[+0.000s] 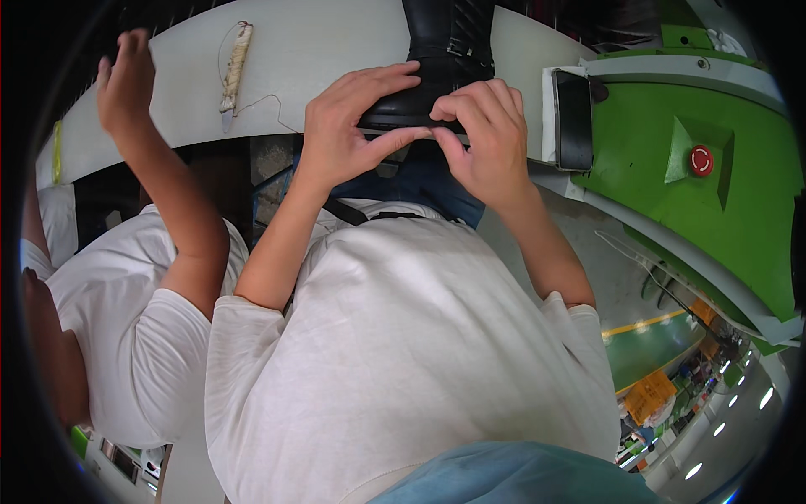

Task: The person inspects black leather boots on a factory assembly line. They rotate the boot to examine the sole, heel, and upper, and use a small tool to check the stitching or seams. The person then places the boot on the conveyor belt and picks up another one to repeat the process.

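A black boot [443, 46] with buckled straps stands on the white table in front of me, its toe pointing toward me at the near edge. At the left of the toe, my left hand [342, 126] lays its fingers over the upper, with the thumb stretched along the front sole edge. My right hand [494, 139] is at the toe's right side, fingers curled and thumb at the same edge. The two thumb tips almost meet. The palms hide much of the toe's sides, and whether something thin is pinched there cannot be made out.
Left of the boot, a cream thread-wrapped handle [238, 67] with a pointed tip lies on the table [336, 34], trailing loose thread. A black phone [573, 120] and a green machine [646, 139] with a red button [701, 160] stand right. A co-worker's raised hand [128, 88] is left.
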`<state>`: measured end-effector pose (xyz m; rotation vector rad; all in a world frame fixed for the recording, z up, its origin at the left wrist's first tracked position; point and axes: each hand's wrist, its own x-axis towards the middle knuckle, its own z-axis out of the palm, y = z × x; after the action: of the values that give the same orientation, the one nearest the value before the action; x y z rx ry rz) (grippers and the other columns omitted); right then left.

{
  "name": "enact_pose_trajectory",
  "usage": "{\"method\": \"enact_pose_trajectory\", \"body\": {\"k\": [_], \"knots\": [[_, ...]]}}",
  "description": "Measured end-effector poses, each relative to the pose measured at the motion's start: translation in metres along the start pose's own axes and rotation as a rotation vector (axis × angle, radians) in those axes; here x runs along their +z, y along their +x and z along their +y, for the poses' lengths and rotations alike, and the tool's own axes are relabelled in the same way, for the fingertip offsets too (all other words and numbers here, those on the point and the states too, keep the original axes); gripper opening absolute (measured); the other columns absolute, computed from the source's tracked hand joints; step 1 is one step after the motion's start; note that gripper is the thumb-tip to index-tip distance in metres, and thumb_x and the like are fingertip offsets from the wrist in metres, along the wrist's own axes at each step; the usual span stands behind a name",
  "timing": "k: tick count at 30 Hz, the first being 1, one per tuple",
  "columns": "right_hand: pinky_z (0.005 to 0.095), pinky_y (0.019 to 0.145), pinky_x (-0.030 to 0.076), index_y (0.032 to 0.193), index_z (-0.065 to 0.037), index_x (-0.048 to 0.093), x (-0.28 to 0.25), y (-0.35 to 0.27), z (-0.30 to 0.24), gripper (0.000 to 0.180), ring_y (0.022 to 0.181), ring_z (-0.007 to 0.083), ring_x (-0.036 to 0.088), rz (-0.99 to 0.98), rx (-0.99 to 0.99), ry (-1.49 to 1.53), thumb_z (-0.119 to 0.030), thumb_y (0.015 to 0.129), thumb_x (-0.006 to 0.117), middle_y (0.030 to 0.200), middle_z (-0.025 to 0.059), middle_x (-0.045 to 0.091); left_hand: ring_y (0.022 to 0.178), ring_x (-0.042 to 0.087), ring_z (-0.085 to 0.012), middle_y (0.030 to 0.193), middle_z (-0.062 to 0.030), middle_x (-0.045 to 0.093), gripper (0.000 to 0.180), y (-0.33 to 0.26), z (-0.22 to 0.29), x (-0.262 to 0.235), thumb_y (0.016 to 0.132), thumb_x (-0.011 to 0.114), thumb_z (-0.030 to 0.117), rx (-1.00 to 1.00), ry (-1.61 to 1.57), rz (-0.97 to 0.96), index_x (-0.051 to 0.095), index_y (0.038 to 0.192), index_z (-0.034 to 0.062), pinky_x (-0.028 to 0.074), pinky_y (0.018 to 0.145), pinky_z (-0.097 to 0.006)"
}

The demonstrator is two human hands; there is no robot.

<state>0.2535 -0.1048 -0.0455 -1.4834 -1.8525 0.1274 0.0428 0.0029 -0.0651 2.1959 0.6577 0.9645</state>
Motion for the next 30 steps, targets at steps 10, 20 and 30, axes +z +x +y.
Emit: {"method": "enact_pose_trajectory", "body": {"k": [10, 20, 30], "knots": [[0.043, 0.089, 0.048, 0.103, -0.014, 0.076, 0.003, -0.002, 0.014, 0.039, 0.098, 0.0262, 0.064, 0.05, -0.051, 0.033, -0.007, 0.07, 0.094, 0.099, -0.0012, 0.069, 0.129, 0.076, -0.0321, 0.142, -0.0123, 0.08, 0.059, -0.001, -0.002, -0.001, 0.079, 0.1, 0.027, -0.039, -0.062, -0.021, 0.081, 0.131, 0.0055, 0.059, 0.109, -0.041], [0.0426, 0.085, 0.049, 0.109, -0.014, 0.08, 0.017, -0.014, 0.024, 0.041, 0.097, 0.0264, 0.065, 0.22, -0.152, 0.046, -0.009, 0.071, 0.096, 0.103, -0.0018, 0.072, 0.135, 0.074, -0.0333, 0.142, -0.0126, 0.08, 0.06, 0.002, -0.003, -0.002, 0.079, 0.099, 0.02, 0.01, -0.041, -0.056, 0.08, 0.133, 0.0032, 0.057, 0.114, -0.043], [0.0401, 0.079, 0.051, 0.094, -0.008, 0.072, -0.014, 0.022, 0.027, 0.031, 0.086, 0.0265, 0.065, -0.139, -0.104, 0.174, -0.001, 0.072, 0.092, 0.09, 0.0037, 0.07, 0.126, 0.079, -0.032, 0.127, -0.0073, 0.086, 0.046, 0.002, -0.005, 0.007, 0.076, 0.1, 0.024, 0.072, -0.023, 0.046, 0.087, 0.117, 0.0069, 0.061, 0.106, -0.041]]}}
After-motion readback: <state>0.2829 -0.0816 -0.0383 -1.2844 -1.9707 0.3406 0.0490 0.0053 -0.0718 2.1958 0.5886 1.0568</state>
